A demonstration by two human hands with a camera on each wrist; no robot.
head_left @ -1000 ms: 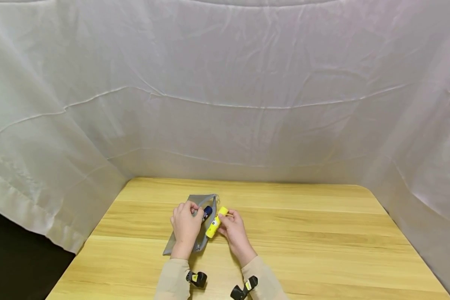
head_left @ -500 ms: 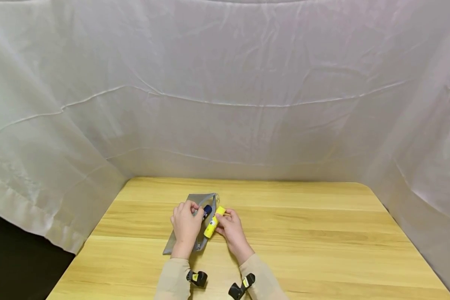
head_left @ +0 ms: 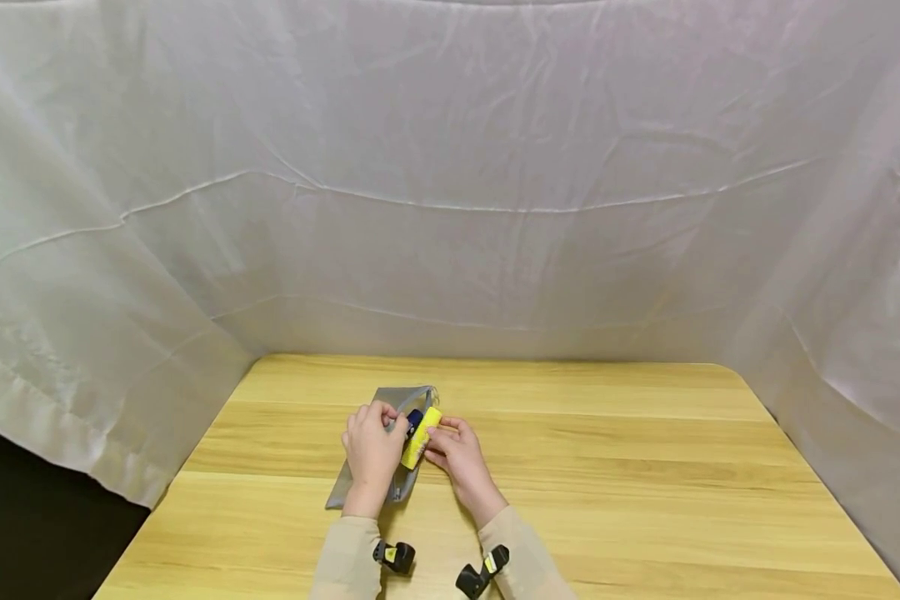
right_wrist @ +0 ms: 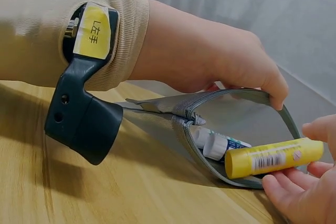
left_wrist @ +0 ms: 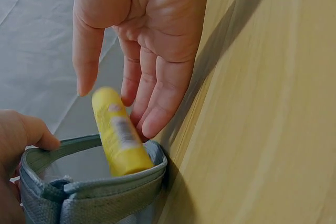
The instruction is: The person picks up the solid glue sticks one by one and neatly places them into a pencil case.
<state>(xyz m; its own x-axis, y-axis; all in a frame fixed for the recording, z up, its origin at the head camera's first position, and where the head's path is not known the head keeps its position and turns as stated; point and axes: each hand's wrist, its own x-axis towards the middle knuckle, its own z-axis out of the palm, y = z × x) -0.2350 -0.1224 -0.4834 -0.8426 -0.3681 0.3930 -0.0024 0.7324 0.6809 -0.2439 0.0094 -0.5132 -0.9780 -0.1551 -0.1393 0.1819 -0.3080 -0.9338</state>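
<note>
On the table lies a grey zippered pouch [head_left: 394, 398], its mouth spread wide. My left hand [head_left: 375, 448] pinches one edge of that mouth between thumb and fingers. A yellow glue stick [right_wrist: 275, 157] with a barcode label slants into the opening, its lower end inside the rim. Next to it is my right hand [left_wrist: 152, 40], thumb off the stick and fingers nearly straight against its outer side. Inside the pouch, a dark blue tube with a white end [right_wrist: 216, 146] lies beside a second white-ended tube [right_wrist: 200, 137].
The wooden table [head_left: 607, 467] extends to the right of the hands. Pale grey cloth [head_left: 495, 267] hangs behind and along both sides. Black wrist cameras [head_left: 394, 557] sit on both beige sleeves, close to the tabletop.
My right hand has carried the yellow glue stick left, from beside the pouch to over its opening, and its grip has loosened. The left hand has stayed in place on the pouch's edge.
</note>
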